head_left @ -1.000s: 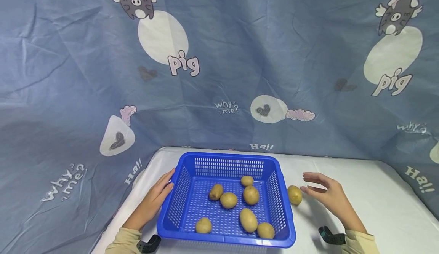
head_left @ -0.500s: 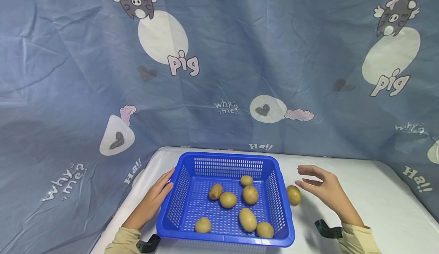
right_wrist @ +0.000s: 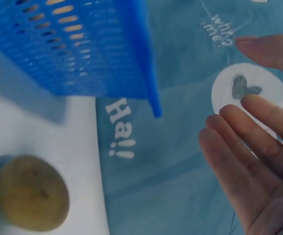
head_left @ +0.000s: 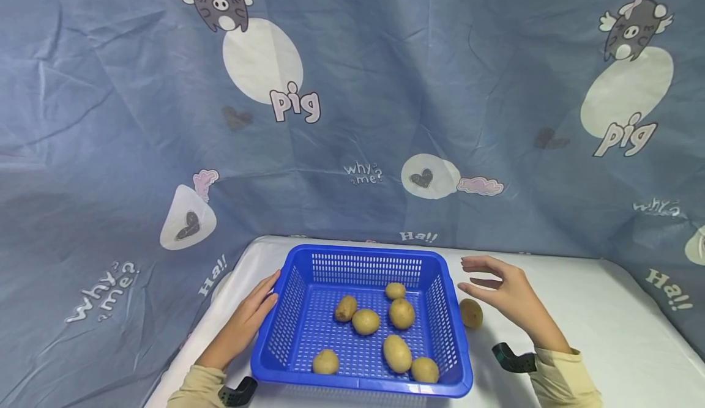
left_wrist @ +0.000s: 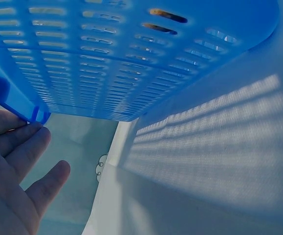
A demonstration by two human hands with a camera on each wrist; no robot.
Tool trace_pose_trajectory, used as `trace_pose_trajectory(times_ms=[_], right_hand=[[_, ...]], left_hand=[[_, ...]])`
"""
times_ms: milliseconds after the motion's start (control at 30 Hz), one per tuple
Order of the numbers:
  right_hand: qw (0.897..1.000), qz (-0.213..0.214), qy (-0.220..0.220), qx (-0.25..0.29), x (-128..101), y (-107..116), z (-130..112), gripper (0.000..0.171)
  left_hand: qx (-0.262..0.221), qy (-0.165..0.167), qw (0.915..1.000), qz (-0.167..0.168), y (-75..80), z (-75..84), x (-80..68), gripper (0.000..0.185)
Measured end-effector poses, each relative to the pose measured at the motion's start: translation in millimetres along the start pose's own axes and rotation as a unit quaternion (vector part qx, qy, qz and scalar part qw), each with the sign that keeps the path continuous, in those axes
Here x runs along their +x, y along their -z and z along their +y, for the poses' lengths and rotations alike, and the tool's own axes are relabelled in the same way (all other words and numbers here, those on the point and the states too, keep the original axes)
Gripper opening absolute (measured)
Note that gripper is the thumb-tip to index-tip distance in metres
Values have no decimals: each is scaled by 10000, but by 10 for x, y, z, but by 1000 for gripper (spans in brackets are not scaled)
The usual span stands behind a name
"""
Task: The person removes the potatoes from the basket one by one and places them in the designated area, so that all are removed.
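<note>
A blue plastic basket point(head_left: 360, 384) with slotted walls stands on the white-covered table. Inside, several potatoes point(head_left: 398, 354) lie scattered over its floor. My left hand point(head_left: 245, 321) rests against the basket's left rim with its fingers extended; in the left wrist view the fingertips point(left_wrist: 32, 128) meet the underside of that rim. Just outside the right wall, a single potato point(head_left: 471, 314) sits on the table. Above and slightly beyond it hovers my right hand point(head_left: 505, 287), its thumb and fingers spread apart around nothing. The right wrist view has this potato point(right_wrist: 32, 193) well below the hand.
A blue cloth point(head_left: 341, 120) printed with pigs and words hangs behind the table. White tabletop point(head_left: 595, 316) extends to the right of the basket. Each wrist wears a black strap, such as the right strap point(head_left: 514, 359).
My right hand has moved left and slightly away from me, past the loose potato toward the basket's right rim. That potato stays on the table, and my left hand keeps its place.
</note>
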State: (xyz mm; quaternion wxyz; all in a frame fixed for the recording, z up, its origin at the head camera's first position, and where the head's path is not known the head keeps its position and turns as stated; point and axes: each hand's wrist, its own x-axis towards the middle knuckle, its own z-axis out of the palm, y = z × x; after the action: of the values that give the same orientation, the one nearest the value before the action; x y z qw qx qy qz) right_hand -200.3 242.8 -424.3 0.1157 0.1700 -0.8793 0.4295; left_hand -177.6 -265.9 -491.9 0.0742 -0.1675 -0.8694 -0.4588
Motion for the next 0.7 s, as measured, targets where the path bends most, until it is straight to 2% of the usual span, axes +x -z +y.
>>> trace_pose_trajectory(times_ms=[467,700], right_hand=[[9982,-521,76,280,195,-161,-233,54],[9972,-642,209,328,273,-253,-311,55]], left_hand=[[-56,-67,9999,68,-7,-21,0,51],[-75,-86,9999,70,-5,-23,3,51]])
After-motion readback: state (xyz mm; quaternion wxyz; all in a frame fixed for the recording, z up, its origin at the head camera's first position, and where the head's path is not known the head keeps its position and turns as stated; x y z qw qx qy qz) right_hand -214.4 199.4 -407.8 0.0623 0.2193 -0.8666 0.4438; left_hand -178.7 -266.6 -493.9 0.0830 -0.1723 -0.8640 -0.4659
